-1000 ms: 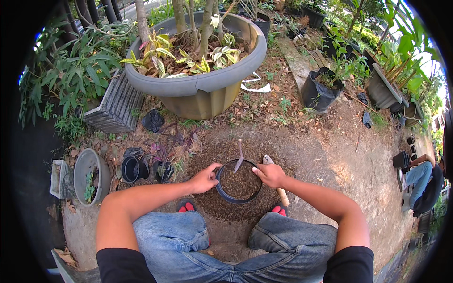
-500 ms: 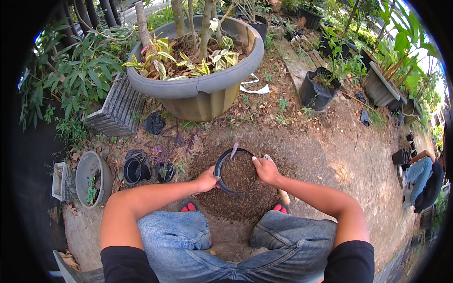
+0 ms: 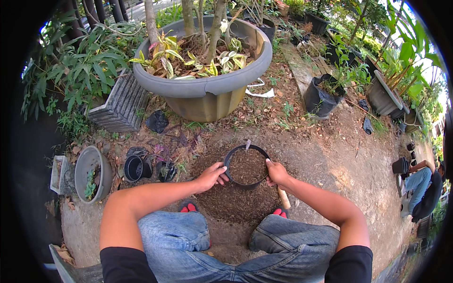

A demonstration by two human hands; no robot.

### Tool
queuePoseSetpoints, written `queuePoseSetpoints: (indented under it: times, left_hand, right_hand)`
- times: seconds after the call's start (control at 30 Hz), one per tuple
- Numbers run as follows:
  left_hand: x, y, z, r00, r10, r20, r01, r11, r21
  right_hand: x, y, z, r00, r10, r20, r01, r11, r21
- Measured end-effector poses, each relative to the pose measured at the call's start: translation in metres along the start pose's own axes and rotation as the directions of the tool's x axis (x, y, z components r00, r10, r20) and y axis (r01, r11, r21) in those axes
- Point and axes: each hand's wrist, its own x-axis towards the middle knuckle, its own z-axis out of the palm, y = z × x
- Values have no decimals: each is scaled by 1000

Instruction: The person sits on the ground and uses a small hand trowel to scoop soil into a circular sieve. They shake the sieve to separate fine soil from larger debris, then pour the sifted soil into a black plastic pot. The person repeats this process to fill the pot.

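Note:
Between my hands is a round sieve with a black rim (image 3: 250,187), held low over a mound of dark, crumbly soil (image 3: 236,203). Brown soil shows inside the ring; whether it lies in the sieve or is seen through mesh I cannot tell. My left hand (image 3: 211,178) pinches the rim's left side with thumb and fingers. Closed on the opposite side of the rim is my right hand (image 3: 278,173). A small pale purplish piece (image 3: 248,145) shows at the rim's far edge. Below my right hand, a light wooden handle (image 3: 284,198) lies on the soil.
A large grey pot (image 3: 203,88) with plants stands ahead. To the left are a small black pot (image 3: 137,169), a round grey pot (image 3: 94,174) and stacked grey planters (image 3: 116,106). A black plant bag (image 3: 323,95) stands ahead right. Another person (image 3: 421,188) sits far right.
Both hands and the sieve have shifted to the right in the picture. The fingers of my left hand sit a little looser below the rim. The whole view has moved slightly.

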Motion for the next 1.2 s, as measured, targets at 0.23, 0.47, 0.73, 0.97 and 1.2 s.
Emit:
queuePoseSetpoints:
  times: [0.23, 0.47, 0.73, 0.97, 1.2]
  left_hand:
    - [-4, 4, 0, 997, -9, 75, 2, 996, 92]
    - [0, 0, 1, 999, 21, 46, -23, 999, 49]
    - [-6, 3, 6, 996, 69, -57, -70, 998, -8]
    - [10, -23, 0, 999, -39, 19, 32, 965, 259]
    - [18, -25, -1, 998, -50, 27, 41, 960, 276]
  right_hand:
    - [11, 29, -18, 1000, -4, -23, 9, 970, 242]
    - [13, 10, -9, 974, -210, -79, 220, 964, 148]
    - [5, 41, 22, 997, -26, 69, 16, 990, 139]
    - [-2, 21, 7, 919, -393, 21, 305, 679, -668]
    - [21, -27, -12, 624, -710, 326, 604, 173, -778]
